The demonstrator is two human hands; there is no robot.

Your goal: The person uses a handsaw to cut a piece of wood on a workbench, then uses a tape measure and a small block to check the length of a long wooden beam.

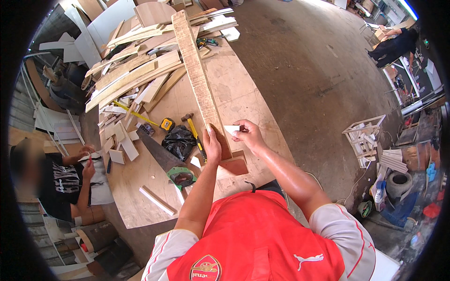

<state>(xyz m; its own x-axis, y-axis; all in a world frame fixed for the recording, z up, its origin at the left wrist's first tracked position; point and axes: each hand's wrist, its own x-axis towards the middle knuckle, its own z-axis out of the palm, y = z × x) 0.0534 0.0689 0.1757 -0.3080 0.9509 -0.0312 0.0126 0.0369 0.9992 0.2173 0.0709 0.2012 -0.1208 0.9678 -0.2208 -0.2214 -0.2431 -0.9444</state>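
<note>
A long rough wooden plank [190, 56] lies lengthwise on the plywood table [243, 93], its near part over a short board [234, 166]. My left hand [213, 145] grips the plank's left edge near that end, fingers pressed along it. My right hand [249, 136], fingers pinched, holds a small white piece [232, 129] beside the plank's right edge. Left of my hands lie a yellow-handled hammer [197, 136], a black plastic bag [178, 145], a handsaw [159, 150] with green handle, a yellow tape measure [167, 124] and a loose pale strip [157, 200].
Piled offcuts and boards [136, 70] cover the table's back left. A person [56, 182] sits at the left, hands raised. Another person [393, 47] bends at the upper right. A wooden frame holding scraps [365, 138], cables and clutter stand on the floor [286, 56] to the right.
</note>
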